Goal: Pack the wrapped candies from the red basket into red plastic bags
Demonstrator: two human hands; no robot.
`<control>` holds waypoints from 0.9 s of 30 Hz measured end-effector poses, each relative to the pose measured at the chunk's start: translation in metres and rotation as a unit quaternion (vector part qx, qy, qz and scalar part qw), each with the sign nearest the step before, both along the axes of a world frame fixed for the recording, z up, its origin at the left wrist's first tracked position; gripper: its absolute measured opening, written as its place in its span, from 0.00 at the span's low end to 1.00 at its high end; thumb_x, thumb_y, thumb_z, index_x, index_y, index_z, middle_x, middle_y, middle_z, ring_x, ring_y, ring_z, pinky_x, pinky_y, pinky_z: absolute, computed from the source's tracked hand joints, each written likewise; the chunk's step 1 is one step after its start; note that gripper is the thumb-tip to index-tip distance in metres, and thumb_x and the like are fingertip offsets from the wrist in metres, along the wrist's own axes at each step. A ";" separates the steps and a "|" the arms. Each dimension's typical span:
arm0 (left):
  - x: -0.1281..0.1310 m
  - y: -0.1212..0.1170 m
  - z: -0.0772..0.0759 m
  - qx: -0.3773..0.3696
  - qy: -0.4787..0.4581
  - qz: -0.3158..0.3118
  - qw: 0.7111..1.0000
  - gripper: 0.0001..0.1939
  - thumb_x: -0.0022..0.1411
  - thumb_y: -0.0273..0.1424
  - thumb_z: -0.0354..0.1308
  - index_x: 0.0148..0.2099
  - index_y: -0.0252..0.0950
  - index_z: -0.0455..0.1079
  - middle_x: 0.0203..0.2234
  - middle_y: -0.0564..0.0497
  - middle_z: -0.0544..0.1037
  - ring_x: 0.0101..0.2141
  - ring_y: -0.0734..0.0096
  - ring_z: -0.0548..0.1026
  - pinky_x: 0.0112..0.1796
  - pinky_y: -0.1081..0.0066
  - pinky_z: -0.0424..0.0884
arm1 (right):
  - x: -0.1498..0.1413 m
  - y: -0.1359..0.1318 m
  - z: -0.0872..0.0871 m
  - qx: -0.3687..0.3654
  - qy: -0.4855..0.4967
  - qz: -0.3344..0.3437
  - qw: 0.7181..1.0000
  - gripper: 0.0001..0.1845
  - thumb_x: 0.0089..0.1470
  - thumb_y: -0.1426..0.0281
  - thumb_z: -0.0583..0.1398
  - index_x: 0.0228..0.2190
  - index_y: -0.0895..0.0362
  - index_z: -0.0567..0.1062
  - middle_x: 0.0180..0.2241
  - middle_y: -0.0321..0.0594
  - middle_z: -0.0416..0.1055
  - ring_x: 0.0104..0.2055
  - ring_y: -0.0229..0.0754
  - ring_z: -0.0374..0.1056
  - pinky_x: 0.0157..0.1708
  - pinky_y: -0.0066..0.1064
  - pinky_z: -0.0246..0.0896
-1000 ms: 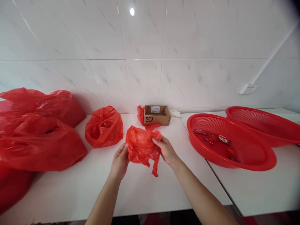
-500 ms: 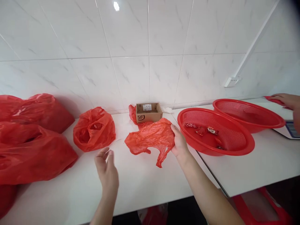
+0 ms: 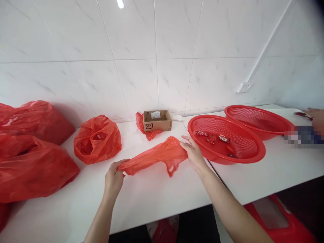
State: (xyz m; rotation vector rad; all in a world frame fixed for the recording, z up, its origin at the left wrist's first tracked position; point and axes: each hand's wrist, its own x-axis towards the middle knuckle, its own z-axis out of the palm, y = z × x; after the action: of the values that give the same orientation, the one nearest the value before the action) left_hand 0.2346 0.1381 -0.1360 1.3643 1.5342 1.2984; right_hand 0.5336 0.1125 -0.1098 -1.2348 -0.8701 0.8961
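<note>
A thin red plastic bag [image 3: 157, 156] is stretched between my two hands above the white table [image 3: 152, 199]. My left hand [image 3: 114, 177] pinches its gathered left end. At the other end, my right hand [image 3: 193, 153] grips the bag near its handles, one handle loop dangling below. Just behind my left hand sits a round open red bag [image 3: 97, 140]. Close by my right hand stands a red mesh basket [image 3: 227, 138] with several small wrapped packets [image 3: 224, 138] inside.
Large filled red bags [image 3: 32, 168] crowd the left side. Near the tiled wall is a small cardboard box [image 3: 158, 121] beside crumpled red plastic [image 3: 152, 135]. A second red basket [image 3: 260, 121] stands at the back right. Another person's hand [image 3: 317, 118] holds a packet at the far right.
My left hand has taken hold of the bag's left end, and the crumpled bag is now pulled taut. The other person's hand has shifted at the right edge.
</note>
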 end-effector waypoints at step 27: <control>-0.014 -0.017 -0.003 -0.151 -0.286 -0.037 0.946 0.13 0.41 0.28 0.64 0.27 0.38 0.60 0.24 0.56 0.70 0.26 0.72 0.70 0.31 0.70 0.69 | 0.000 -0.023 0.001 -0.097 -0.534 0.320 0.776 0.37 0.34 0.80 0.60 0.48 0.40 0.77 0.32 0.34 0.79 0.23 0.41 0.70 0.20 0.27 0.53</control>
State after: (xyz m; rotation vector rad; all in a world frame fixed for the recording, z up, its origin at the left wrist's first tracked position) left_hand 0.2209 0.1211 -0.1387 0.7512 1.1988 1.2104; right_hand 0.5341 0.0894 -0.1085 -1.6701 -2.2649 0.7534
